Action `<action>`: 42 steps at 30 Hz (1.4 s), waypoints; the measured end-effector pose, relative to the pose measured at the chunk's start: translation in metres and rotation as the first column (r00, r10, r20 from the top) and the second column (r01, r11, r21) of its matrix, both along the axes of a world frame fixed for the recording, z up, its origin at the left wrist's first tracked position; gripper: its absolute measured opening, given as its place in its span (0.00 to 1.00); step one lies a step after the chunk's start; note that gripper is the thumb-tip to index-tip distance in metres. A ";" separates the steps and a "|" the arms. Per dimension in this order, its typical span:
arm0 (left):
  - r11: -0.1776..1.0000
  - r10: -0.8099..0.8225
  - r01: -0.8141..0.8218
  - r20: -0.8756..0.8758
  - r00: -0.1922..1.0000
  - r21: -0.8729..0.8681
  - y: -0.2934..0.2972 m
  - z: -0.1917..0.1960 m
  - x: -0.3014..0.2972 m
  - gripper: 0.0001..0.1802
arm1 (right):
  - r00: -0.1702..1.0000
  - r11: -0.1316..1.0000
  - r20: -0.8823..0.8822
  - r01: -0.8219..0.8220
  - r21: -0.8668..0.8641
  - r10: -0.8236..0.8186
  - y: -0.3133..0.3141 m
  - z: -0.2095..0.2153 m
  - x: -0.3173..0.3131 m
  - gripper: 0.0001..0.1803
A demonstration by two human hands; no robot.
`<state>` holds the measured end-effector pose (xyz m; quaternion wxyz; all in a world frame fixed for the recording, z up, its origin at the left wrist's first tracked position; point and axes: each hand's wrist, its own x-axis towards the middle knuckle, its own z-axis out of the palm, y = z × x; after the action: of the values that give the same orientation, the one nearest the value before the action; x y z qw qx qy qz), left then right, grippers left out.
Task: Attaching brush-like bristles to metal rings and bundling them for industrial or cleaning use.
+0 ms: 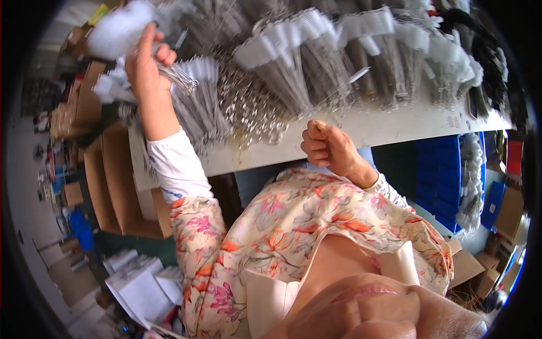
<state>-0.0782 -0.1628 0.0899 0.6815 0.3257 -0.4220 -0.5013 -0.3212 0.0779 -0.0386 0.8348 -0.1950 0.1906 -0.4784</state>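
Observation:
My left hand [148, 70] is raised over the left end of the table, closed around a bundle of thin wire brushes. The bundle's looped wire ends [183, 81] stick out on the right of the hand, and its white bristle heads [121, 29] fan out blurred beyond it. Near the table's front edge, my right hand [333, 148] is closed, thumb against curled fingers; what it grips, if anything, cannot be made out. Just beyond it a single thin brush [358, 75] slants over bundles of similar white-bristled brushes [291, 62].
Many small metal rings [254, 107] lie heaped on the white table [395, 125] between brush bundles. Black-bristled brushes [491, 51] lie at the far right. Blue bins [437, 181] stand below right, an open cardboard box [116, 186] below left.

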 end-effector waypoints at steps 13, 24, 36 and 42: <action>0.929 0.004 -0.370 0.999 -0.051 -0.023 -0.205 -0.144 -0.212 0.46 | 0.917 0.923 -0.225 0.362 0.128 -0.328 0.048 -0.002 -0.076 0.07; 0.973 -0.131 0.190 0.991 -0.014 0.131 -0.095 0.029 -0.085 0.16 | 0.951 0.946 -0.069 0.308 0.106 -0.302 0.043 -0.013 -0.076 0.17; 0.999 -0.049 -0.014 0.979 0.199 0.053 0.196 -0.135 0.018 0.06 | 0.990 0.971 -0.033 -0.125 0.204 0.135 0.013 -0.018 -0.008 0.12; 0.978 0.169 -0.163 0.951 0.259 -0.129 0.200 -0.197 0.004 0.08 | 0.985 0.950 -0.035 -0.152 0.271 0.168 0.014 -0.024 -0.001 0.13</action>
<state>-0.0746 0.0371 -0.1072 0.3409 0.6016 -0.7106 -0.1302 -0.3222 0.0915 -0.0622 0.8835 -0.1090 0.2612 -0.3732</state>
